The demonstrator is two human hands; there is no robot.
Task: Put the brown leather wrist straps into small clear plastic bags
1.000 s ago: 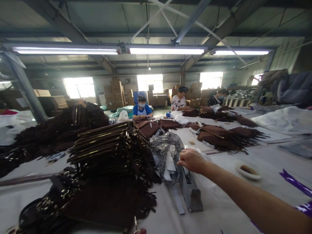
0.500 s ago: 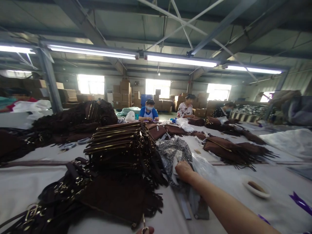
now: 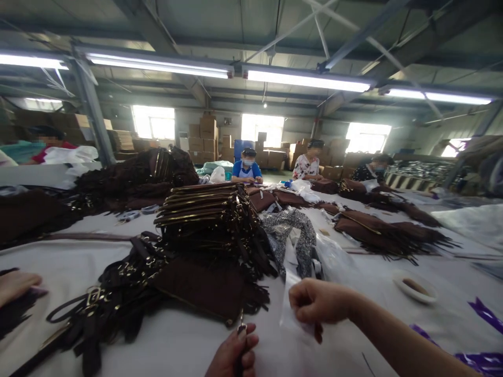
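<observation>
The left hand (image 3: 232,355) is sitting at the bottom edge, fingers curled shut around a small metal piece (image 3: 241,329) that is poking up from the fist; what that piece is cannot be told. Just beside it to the right, the right hand (image 3: 319,302) is reaching in from the lower right on a bare forearm, its fingers pinched closed on a clear plastic bag (image 3: 294,298), which is hanging up and away from the white table (image 3: 188,340). The bag is running back toward a crumpled heap of more clear plastic (image 3: 334,256).

Just beyond the left hand, a brown fringed bag (image 3: 208,290) is lying flat, its fringe spreading toward the hands. Dark straps with brass rings (image 3: 106,298) are trailing off to its left. Behind it a tall stack of brown bags (image 3: 204,214) with gold-coloured edges is standing, and a patterned cloth (image 3: 293,230) is lying next to the stack on the right. At the far left edge another person's hand (image 3: 15,285) is resting on dark fringe.

To the right, a white shallow dish (image 3: 414,287) is sitting on the table, with purple strips (image 3: 485,310) near it. Further back, more brown fringed bags (image 3: 385,230) are lying spread out. At the far end of the table three people (image 3: 247,168) are sitting at work, cardboard boxes (image 3: 204,139) stacked behind them under bright windows.
</observation>
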